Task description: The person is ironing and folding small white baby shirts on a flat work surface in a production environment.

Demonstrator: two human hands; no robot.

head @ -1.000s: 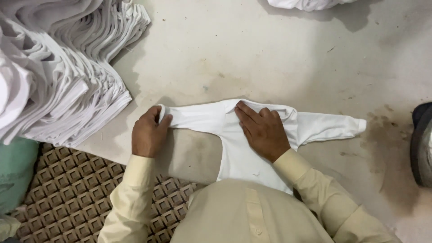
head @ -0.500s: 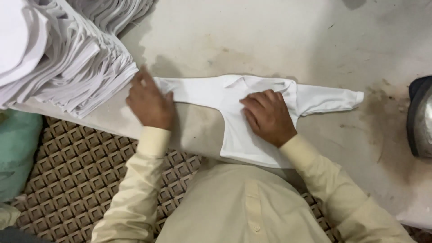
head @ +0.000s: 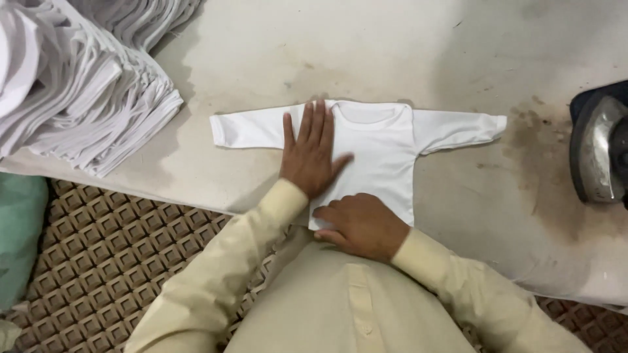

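A small white long-sleeved shirt lies flat on the pale, stained table, both sleeves spread out to the sides. My left hand rests palm down on the shirt's left chest, fingers straight and pointing away from me. My right hand sits at the shirt's bottom hem near the table's front edge, fingers curled onto the fabric. Neither hand lifts the cloth.
A tall stack of folded white garments fills the table's left end. A metal clothes iron stands at the right edge beside a brown stain. A brown patterned floor mat and a green bundle lie below left.
The left sleeve has been spread out flat. My left hand moved from the sleeve end onto the shirt's chest; my right hand slid from the chest down to the hem.
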